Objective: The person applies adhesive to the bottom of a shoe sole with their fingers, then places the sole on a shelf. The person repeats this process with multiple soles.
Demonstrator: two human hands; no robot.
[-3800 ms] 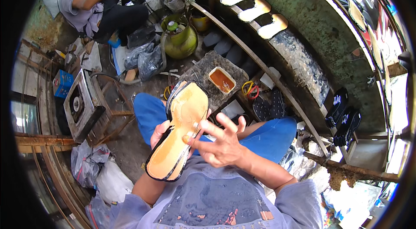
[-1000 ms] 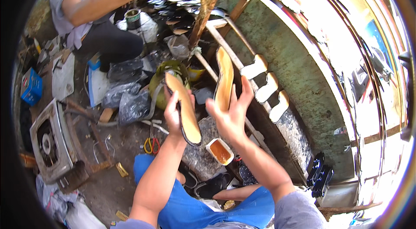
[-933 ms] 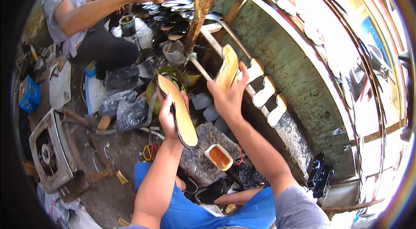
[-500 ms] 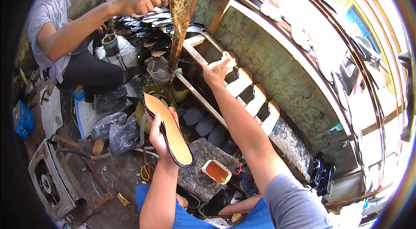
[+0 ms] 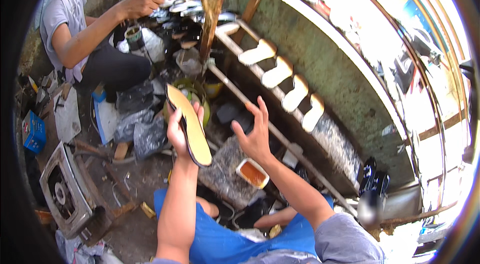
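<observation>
A shoe sole (image 5: 192,126), tan on its upper face with a dark edge, is gripped in my left hand (image 5: 176,131), thumb on one side and fingers on the other. My right hand (image 5: 255,136) hangs in the air with its fingers spread and nothing in it. Beyond it, several pale soles (image 5: 276,73) rest side by side across the wooden rails (image 5: 234,46) of a rack. Below my right hand, a white tray (image 5: 240,165) of orange-brown liquid stands on a rough stone block (image 5: 225,169).
At the left a person (image 5: 85,39) sits beside an open can (image 5: 133,35), one arm reaching toward a pile of dark soles. A wooden post (image 5: 209,19) rises between us. Plastic bags (image 5: 149,136) and a stove-like metal frame (image 5: 62,184) lie at the left.
My right hand has let go of the farthest sole on the rack and drawn back toward me. The left still holds its sole. The other person's hand has shifted left.
</observation>
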